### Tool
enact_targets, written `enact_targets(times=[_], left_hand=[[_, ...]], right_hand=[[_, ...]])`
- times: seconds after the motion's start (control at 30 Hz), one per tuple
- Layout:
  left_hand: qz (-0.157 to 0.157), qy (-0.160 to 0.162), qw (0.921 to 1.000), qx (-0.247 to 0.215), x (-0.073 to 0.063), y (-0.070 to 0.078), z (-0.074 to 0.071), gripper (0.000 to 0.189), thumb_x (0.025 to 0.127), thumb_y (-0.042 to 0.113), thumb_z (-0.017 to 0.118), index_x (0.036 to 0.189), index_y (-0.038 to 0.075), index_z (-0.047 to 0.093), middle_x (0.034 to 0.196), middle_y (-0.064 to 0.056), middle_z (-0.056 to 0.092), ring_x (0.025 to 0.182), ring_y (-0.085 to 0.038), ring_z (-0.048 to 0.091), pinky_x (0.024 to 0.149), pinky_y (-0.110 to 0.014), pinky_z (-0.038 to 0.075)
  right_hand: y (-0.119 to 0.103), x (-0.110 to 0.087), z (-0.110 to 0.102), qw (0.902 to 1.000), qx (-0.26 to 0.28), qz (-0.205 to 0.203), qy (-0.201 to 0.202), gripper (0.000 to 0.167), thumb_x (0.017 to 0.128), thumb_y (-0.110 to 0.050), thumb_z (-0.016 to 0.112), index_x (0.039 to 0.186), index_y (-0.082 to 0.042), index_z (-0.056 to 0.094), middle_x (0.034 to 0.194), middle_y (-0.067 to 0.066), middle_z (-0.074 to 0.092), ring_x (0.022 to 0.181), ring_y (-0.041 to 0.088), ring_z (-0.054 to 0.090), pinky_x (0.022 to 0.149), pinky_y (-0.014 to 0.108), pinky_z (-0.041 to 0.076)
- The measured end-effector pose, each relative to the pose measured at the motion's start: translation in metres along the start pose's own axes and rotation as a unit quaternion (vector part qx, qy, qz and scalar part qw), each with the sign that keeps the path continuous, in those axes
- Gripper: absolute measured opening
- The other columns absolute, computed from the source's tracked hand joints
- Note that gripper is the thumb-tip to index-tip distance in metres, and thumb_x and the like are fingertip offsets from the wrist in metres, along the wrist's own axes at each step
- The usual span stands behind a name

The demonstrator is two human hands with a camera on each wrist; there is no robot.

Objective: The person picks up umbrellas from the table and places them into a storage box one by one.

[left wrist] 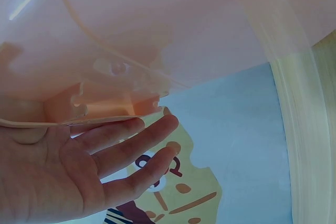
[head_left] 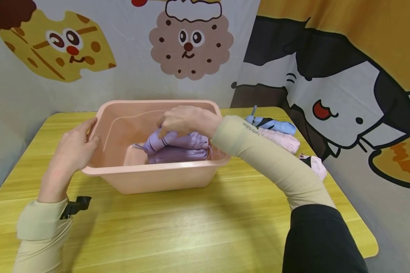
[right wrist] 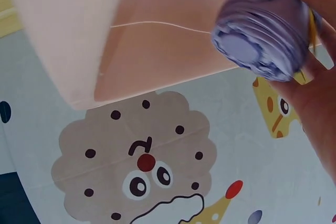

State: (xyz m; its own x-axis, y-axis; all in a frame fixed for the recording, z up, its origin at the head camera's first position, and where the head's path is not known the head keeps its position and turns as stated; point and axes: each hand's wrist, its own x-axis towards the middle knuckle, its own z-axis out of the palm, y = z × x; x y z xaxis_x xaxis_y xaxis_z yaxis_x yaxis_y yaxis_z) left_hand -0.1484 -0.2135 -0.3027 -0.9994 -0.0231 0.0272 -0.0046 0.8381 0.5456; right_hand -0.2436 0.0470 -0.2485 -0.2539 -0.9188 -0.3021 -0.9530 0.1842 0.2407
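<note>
A pink plastic basin stands on the table with two folded purple umbrellas in it. My right hand reaches over the basin and grips the upper purple umbrella, which has a strap at its left end. The lower purple umbrella lies just beneath or beside it. In the right wrist view, the rolled end of the held umbrella shows between thumb and fingers. My left hand is at the basin's left rim, its fingers loosely extended along the outside in the left wrist view.
To the right on the yellow wood-grain table lie a folded blue umbrella, a pink one and a pink-and-black one. A cartoon-printed curtain hangs behind the table and along its right side.
</note>
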Motion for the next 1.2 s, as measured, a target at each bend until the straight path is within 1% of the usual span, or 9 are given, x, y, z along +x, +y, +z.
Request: enact_targets(times=[0.27,0.37,0.47,0.6,0.7,0.83,0.93,1.03,1.2], left_hand=[[-0.004,-0.001,1.0000,0.003,0.000,-0.002,0.000,0.061,0.099,0.026,0.032,0.153,0.003,0.013,0.139,-0.038,0.037,0.112,-0.055,0.047,0.084,-0.066,0.044],[-0.005,-0.001,1.0000,0.003,0.000,-0.002,0.001,0.061,0.099,0.026,0.032,0.153,0.003,0.013,0.139,-0.038,0.037,0.111,-0.055,0.048,0.083,-0.065,0.046],[-0.004,0.000,1.0000,0.002,-0.001,-0.002,0.001,0.061,0.099,0.025,0.033,0.152,0.003,0.014,0.139,-0.038,0.038,0.110,-0.055,0.049,0.082,-0.065,0.046],[0.001,0.005,1.0000,0.002,0.000,-0.002,0.001,0.060,0.099,0.024,0.032,0.152,0.002,0.015,0.138,-0.038,0.039,0.109,-0.055,0.049,0.082,-0.065,0.046],[0.006,0.008,0.9999,0.003,0.000,-0.002,0.001,0.060,0.099,0.024,0.032,0.152,0.002,0.016,0.138,-0.038,0.039,0.109,-0.055,0.049,0.082,-0.065,0.045],[0.009,0.009,0.9999,-0.001,0.001,-0.001,0.001,0.060,0.099,0.024,0.032,0.152,0.002,0.016,0.138,-0.038,0.039,0.110,-0.055,0.048,0.083,-0.065,0.045],[0.009,0.009,0.9999,-0.002,0.001,-0.001,0.001,0.060,0.099,0.024,0.032,0.152,0.003,0.016,0.139,-0.038,0.038,0.111,-0.055,0.047,0.084,-0.066,0.044],[0.008,0.009,0.9999,0.000,0.001,-0.001,0.001,0.060,0.099,0.025,0.032,0.152,0.003,0.016,0.139,-0.038,0.038,0.111,-0.055,0.047,0.084,-0.066,0.043],[0.006,0.008,0.9999,0.000,0.001,-0.002,0.001,0.060,0.099,0.025,0.032,0.152,0.003,0.016,0.139,-0.038,0.038,0.111,-0.055,0.047,0.084,-0.066,0.043]], right_hand=[[0.003,-0.006,-0.008,0.9973,0.014,0.057,-0.045,0.049,0.082,0.013,0.043,0.100,-0.022,0.072,0.108,-0.001,0.069,0.092,0.015,0.059,0.075,0.027,0.047],[0.006,-0.015,-0.012,0.9931,0.042,0.097,-0.051,0.039,0.089,0.003,0.048,0.106,-0.022,0.072,0.111,-0.003,0.069,0.100,0.016,0.062,0.082,0.031,0.051],[0.010,-0.029,-0.014,0.9841,0.086,0.146,-0.051,0.030,0.094,-0.014,0.055,0.119,-0.024,0.067,0.118,-0.003,0.068,0.107,0.017,0.062,0.091,0.036,0.052],[0.018,-0.057,-0.011,0.9682,0.151,0.199,-0.009,0.032,0.094,-0.020,0.058,0.126,-0.022,0.063,0.115,0.002,0.068,0.103,0.018,0.063,0.090,0.037,0.052],[0.028,-0.086,0.003,0.9548,0.182,0.224,0.073,0.029,0.093,-0.017,0.059,0.121,-0.017,0.066,0.107,0.003,0.069,0.094,0.017,0.064,0.082,0.034,0.053],[0.041,-0.126,0.035,0.9240,0.195,0.278,0.176,0.025,0.092,-0.015,0.058,0.114,-0.013,0.069,0.101,0.005,0.071,0.090,0.018,0.066,0.079,0.035,0.054],[0.049,-0.156,0.065,0.8928,0.205,0.341,0.211,0.024,0.092,-0.015,0.058,0.113,-0.010,0.069,0.102,0.009,0.070,0.092,0.023,0.066,0.081,0.039,0.053],[0.053,-0.186,0.096,0.8628,0.226,0.399,0.212,0.027,0.092,-0.014,0.058,0.116,-0.005,0.067,0.108,0.015,0.068,0.098,0.030,0.063,0.085,0.045,0.051],[0.055,-0.230,0.143,0.8091,0.278,0.493,0.159,0.038,0.092,-0.017,0.059,0.127,-0.004,0.058,0.123,0.021,0.059,0.110,0.037,0.055,0.090,0.055,0.046]])
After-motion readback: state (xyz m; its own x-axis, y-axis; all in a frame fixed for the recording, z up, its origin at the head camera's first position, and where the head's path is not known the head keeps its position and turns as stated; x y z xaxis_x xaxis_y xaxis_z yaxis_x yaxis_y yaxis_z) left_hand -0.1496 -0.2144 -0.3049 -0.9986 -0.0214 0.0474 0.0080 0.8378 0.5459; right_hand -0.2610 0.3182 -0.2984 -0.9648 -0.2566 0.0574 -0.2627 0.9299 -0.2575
